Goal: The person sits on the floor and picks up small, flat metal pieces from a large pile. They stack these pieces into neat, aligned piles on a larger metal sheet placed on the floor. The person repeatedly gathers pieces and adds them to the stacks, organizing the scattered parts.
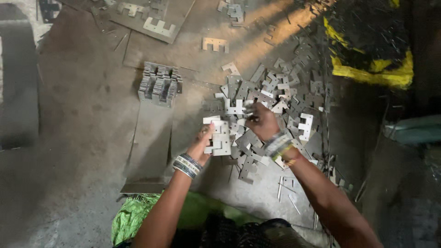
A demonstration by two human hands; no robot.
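Observation:
My left hand (201,143) grips a small stack of flat, notched metal plates (219,136) held upright over the floor. My right hand (262,121) reaches into a loose heap of the same grey stamped plates (285,94), its fingers closed on one light plate (236,109) at the heap's near edge. Both wrists wear several bangles. The heap spreads from just beyond my hands toward the upper right.
A neat row of stacked plates (160,85) stands at the left on a long metal sheet (149,151). More sheets and cut plates (158,27) lie at the top. A yellow-and-black machine edge (372,73) is at the upper right. Green cloth (133,213) lies below.

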